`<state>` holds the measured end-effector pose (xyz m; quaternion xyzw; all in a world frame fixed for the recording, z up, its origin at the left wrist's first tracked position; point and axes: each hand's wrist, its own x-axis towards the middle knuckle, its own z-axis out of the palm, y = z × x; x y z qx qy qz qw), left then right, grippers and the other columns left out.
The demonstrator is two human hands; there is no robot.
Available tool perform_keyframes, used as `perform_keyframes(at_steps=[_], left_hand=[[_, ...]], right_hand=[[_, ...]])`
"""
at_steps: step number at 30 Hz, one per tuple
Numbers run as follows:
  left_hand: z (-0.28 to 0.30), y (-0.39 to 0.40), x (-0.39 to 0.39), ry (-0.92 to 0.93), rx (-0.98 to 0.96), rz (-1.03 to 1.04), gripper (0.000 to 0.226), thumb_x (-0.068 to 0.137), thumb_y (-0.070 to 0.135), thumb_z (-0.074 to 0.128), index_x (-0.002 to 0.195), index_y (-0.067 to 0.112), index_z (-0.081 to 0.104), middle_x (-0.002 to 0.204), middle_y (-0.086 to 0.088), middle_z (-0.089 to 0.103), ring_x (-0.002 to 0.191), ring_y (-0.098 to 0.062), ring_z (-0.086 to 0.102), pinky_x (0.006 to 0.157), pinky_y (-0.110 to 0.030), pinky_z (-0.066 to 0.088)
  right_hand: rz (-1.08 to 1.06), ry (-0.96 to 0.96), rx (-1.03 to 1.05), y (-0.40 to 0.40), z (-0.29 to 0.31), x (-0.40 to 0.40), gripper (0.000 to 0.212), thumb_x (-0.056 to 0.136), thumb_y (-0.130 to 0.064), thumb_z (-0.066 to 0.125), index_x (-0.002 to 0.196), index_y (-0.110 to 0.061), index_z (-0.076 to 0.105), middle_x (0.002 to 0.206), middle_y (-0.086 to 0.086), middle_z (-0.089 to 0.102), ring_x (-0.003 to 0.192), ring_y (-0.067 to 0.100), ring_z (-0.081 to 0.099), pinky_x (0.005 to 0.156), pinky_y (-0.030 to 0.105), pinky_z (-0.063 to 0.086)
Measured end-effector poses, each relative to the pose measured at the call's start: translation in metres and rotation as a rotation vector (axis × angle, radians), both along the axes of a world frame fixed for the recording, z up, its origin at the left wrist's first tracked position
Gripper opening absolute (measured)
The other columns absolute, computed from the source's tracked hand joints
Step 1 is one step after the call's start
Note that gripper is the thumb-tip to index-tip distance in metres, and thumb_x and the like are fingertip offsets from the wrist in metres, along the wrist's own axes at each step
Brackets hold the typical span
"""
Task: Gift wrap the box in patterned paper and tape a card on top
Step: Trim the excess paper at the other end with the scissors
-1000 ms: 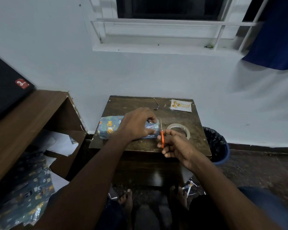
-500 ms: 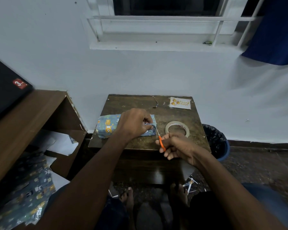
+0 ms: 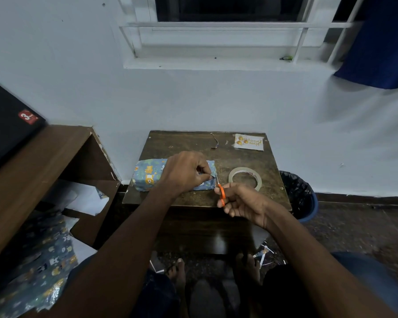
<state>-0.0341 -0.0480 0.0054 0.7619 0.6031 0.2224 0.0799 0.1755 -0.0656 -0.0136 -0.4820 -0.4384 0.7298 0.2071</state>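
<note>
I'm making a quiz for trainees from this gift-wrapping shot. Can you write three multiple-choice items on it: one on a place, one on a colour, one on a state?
1. Where does the card lie?
A. far right corner of the table
B. on the box
C. in the bin

2. What colour are the scissors' handles?
A. black
B. orange
C. green

3. What is the left hand doing?
A. lying flat on the table
B. lifting the tape
C. pinching paper at the box's right end

Key: 1 A, the card sits near the table's far right corner, apart from the box. 2 B, the scissors in the right hand show orange handles. 3 C, its fingertips pinch the wrap by the blades; the tape lies untouched.
</note>
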Motion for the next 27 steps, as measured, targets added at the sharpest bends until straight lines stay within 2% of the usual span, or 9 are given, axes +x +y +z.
perform_keyframes(at_steps=[4, 6, 10, 19, 21, 24, 27], left_hand=[[0.0, 0.001, 0.0, 0.006, 0.007, -0.005, 0.009, 0.079, 0.035, 0.09, 0.082, 0.034, 0.082, 0.088, 0.02, 0.074, 0.08, -0.002, 0.066, 0.066, -0.026, 0.051], [0.0, 0.001, 0.001, 0.009, 0.007, -0.009, 0.01, 0.079, 0.036, 0.09, 0.085, 0.035, 0.082, 0.086, 0.02, 0.074, 0.078, -0.001, 0.066, 0.063, -0.022, 0.045], [0.002, 0.0, 0.001, 0.021, -0.006, -0.015, 0.009, 0.079, 0.038, 0.09, 0.085, 0.037, 0.082, 0.085, 0.022, 0.073, 0.077, 0.001, 0.063, 0.06, -0.017, 0.035], [-0.001, 0.0, 0.001, -0.029, -0.02, -0.041, 0.01, 0.078, 0.03, 0.09, 0.08, 0.036, 0.083, 0.084, 0.023, 0.075, 0.08, -0.001, 0.069, 0.068, -0.028, 0.055], [-0.001, 0.001, 0.0, -0.041, -0.019, -0.052, 0.011, 0.077, 0.027, 0.09, 0.078, 0.035, 0.083, 0.082, 0.023, 0.074, 0.079, 0.0, 0.069, 0.068, -0.03, 0.057], [-0.001, 0.002, 0.0, -0.042, -0.022, -0.062, 0.011, 0.077, 0.027, 0.09, 0.077, 0.035, 0.083, 0.082, 0.022, 0.074, 0.078, 0.0, 0.069, 0.068, -0.031, 0.057], [-0.002, 0.003, -0.001, -0.041, -0.026, -0.071, 0.011, 0.077, 0.026, 0.09, 0.077, 0.035, 0.083, 0.082, 0.022, 0.075, 0.078, -0.001, 0.069, 0.067, -0.03, 0.057]], right_hand=[[-0.007, -0.001, 0.011, 0.001, -0.002, -0.001, 0.008, 0.1, -0.011, 0.06, 0.101, -0.013, 0.068, 0.082, 0.014, 0.068, 0.057, 0.017, 0.055, 0.047, 0.023, 0.043], [-0.014, 0.013, 0.03, 0.002, -0.003, -0.003, 0.004, 0.099, -0.012, 0.063, 0.103, -0.012, 0.064, 0.082, 0.014, 0.069, 0.055, 0.017, 0.054, 0.045, 0.023, 0.042], [-0.029, 0.023, 0.074, 0.003, -0.004, -0.006, 0.013, 0.096, -0.016, 0.071, 0.101, -0.012, 0.06, 0.08, 0.014, 0.069, 0.053, 0.016, 0.053, 0.041, 0.022, 0.04], [-0.065, 0.015, 0.111, 0.001, -0.007, -0.011, 0.011, 0.095, -0.014, 0.072, 0.097, -0.011, 0.062, 0.075, 0.013, 0.068, 0.051, 0.014, 0.049, 0.041, 0.021, 0.034], [-0.1, 0.008, 0.13, 0.0, -0.009, -0.012, 0.002, 0.095, -0.006, 0.068, 0.096, -0.006, 0.066, 0.074, 0.015, 0.069, 0.049, 0.013, 0.048, 0.041, 0.02, 0.033], [-0.125, 0.001, 0.16, -0.002, -0.013, -0.013, 0.012, 0.094, 0.004, 0.062, 0.092, -0.004, 0.071, 0.074, 0.016, 0.069, 0.048, 0.012, 0.047, 0.04, 0.019, 0.033], [-0.133, 0.0, 0.168, -0.003, -0.015, -0.016, 0.012, 0.094, 0.004, 0.063, 0.091, -0.004, 0.071, 0.074, 0.017, 0.07, 0.046, 0.011, 0.047, 0.04, 0.019, 0.032]])
